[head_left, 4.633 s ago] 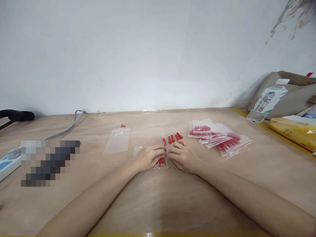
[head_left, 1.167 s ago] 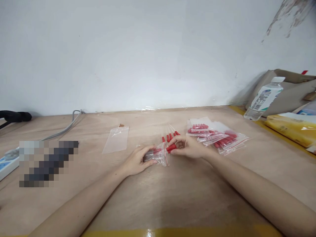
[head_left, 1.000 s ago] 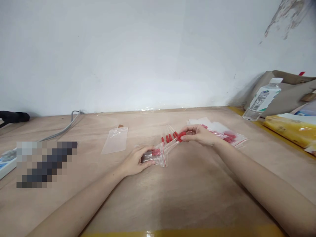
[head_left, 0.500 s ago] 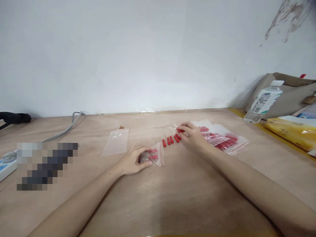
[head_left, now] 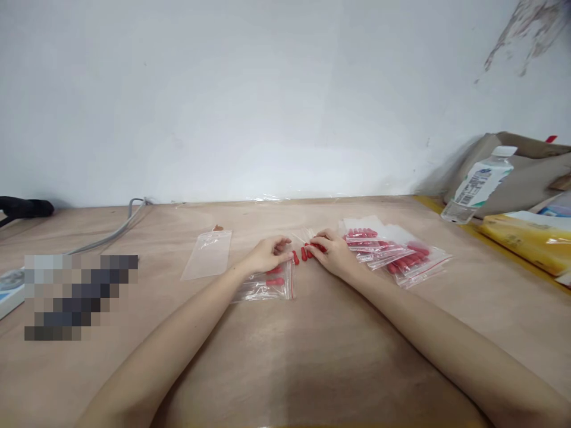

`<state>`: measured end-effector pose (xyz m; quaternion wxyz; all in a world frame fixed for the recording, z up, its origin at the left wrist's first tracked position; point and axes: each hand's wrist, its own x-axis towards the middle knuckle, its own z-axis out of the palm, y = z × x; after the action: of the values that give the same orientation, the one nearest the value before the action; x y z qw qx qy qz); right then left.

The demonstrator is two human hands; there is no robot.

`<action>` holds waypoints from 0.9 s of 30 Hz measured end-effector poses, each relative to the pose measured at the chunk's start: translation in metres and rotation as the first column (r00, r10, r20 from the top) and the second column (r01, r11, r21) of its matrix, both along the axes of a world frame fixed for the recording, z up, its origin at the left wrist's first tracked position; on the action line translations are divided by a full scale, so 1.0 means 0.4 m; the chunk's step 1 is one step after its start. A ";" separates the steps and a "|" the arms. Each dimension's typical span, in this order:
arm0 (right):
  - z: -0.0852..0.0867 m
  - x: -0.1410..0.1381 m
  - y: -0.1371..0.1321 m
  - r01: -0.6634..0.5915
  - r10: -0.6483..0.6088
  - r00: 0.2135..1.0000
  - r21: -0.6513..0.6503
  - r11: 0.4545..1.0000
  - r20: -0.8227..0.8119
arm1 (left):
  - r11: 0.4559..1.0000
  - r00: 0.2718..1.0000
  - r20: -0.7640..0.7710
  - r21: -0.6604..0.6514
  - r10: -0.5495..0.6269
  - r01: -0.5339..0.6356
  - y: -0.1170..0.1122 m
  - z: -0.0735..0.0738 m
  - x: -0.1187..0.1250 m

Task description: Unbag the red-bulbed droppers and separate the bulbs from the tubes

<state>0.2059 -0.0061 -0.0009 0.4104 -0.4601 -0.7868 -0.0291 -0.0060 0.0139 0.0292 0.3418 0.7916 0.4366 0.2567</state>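
Note:
Several droppers with red rubber bulbs and clear stems lie in a row on the table. My right hand (head_left: 332, 254) is closed over the bulbs at the right of this row, its fingertips on a red-bulbed dropper (head_left: 317, 246). Beside the leftmost dropper (head_left: 295, 257) is my left hand (head_left: 267, 254), thumb and curled fingers apart; whether it touches that bulb I cannot tell. Under the left hand and wrist lies a clear zip bag (head_left: 263, 290) with red-bulbed droppers inside, partly hidden by the hand.
Filled zip bags (head_left: 404, 255) are piled to the right of my right hand. A flat zip bag (head_left: 207, 255) lies at the left. A water bottle (head_left: 479, 184), a grey bag (head_left: 530, 178) and a yellow packet (head_left: 526, 241) stand far right. A grey cable (head_left: 111, 241) runs along the left.
My left hand has let go of the zip bag and moved up and right toward the row of droppers. My right hand has moved slightly left and lower, onto the bulbs.

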 end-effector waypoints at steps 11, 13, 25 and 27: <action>0.015 0.006 0.008 0.044 -0.057 0.987 -0.085 0.995 -0.153 | 0.997 0.983 -0.184 0.078 0.011 0.003 0.019 0.011 0.077; 0.018 0.015 0.010 0.077 -0.094 0.984 -0.118 0.990 -0.151 | 0.994 0.961 -0.274 0.111 0.033 -0.003 0.010 0.018 0.102; 0.016 0.025 0.005 -0.099 0.064 0.987 -0.242 0.965 -0.147 | 0.986 0.988 -0.142 0.147 -0.054 0.075 0.042 0.010 0.121; 0.015 0.025 0.005 -0.094 0.060 0.987 -0.237 0.967 -0.146 | 0.989 0.991 -0.103 0.112 -0.090 0.101 0.052 0.011 0.108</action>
<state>0.2157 -0.0041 0.0052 0.4051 -0.4769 -0.7715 0.1155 0.0371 0.0345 0.0334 0.2848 0.8419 0.3986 0.2261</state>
